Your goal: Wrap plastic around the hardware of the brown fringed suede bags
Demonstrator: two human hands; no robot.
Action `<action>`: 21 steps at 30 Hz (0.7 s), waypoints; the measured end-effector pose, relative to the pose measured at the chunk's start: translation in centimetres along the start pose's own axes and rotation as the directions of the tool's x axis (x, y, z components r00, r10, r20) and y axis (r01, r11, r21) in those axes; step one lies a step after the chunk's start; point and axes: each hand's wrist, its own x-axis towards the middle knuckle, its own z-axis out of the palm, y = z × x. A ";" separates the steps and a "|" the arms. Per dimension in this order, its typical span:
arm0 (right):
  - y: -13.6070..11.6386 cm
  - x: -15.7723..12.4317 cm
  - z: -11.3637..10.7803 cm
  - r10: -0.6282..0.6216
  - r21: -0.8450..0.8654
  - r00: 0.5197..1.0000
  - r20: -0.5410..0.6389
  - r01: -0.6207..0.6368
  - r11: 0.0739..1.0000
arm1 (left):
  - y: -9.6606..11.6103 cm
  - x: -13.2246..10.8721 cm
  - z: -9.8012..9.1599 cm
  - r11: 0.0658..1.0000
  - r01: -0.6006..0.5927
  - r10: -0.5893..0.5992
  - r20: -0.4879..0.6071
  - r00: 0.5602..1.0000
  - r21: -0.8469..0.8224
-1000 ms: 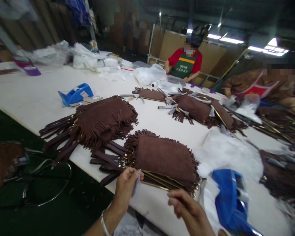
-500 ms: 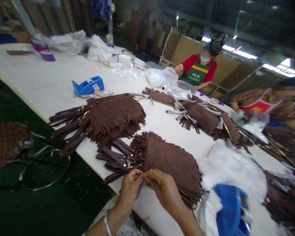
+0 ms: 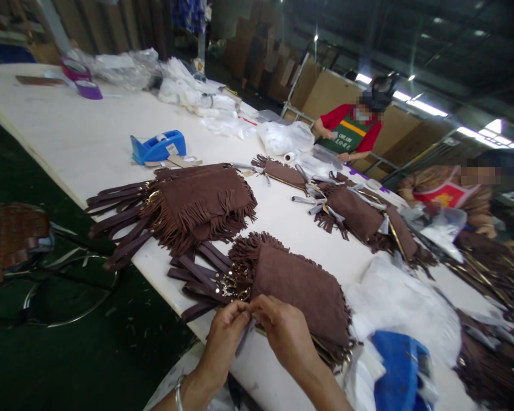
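My left hand (image 3: 225, 331) and my right hand (image 3: 282, 328) meet fingertip to fingertip at the near edge of a stack of brown fringed bags (image 3: 300, 279). Both are closed in a pinch. A narrow dark strap (image 3: 243, 338) hangs below the fingertips, seemingly from the left ones; its upper end and whatever the right fingers pinch are hidden. Just beyond my hands, gold clasps (image 3: 228, 283) join brown wrist straps (image 3: 199, 268) to the stacked bags. A second stack of fringed bags (image 3: 208, 194) lies farther up the table, its straps over the edge.
A blue tape dispenser (image 3: 160, 147) stands behind the far stack; another blue dispenser (image 3: 400, 371) is at lower right beside white wrapping (image 3: 406, 302). More brown bags (image 3: 355, 211) lie to the right. Two co-workers (image 3: 351, 131) sit across the white table (image 3: 89, 137). A stool (image 3: 15, 240) stands left.
My hands stay pinched together at nearly the same spot, with more of the dark strap showing below them. The view shifts slightly. The co-worker in the green apron has raised one hand.
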 end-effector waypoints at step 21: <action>0.2 0.4 -1.5 -0.027 -0.005 0.992 0.122 0.028 1.000 | -1.5 0.7 0.6 0.990 0.040 -0.046 -0.038 0.998 -0.136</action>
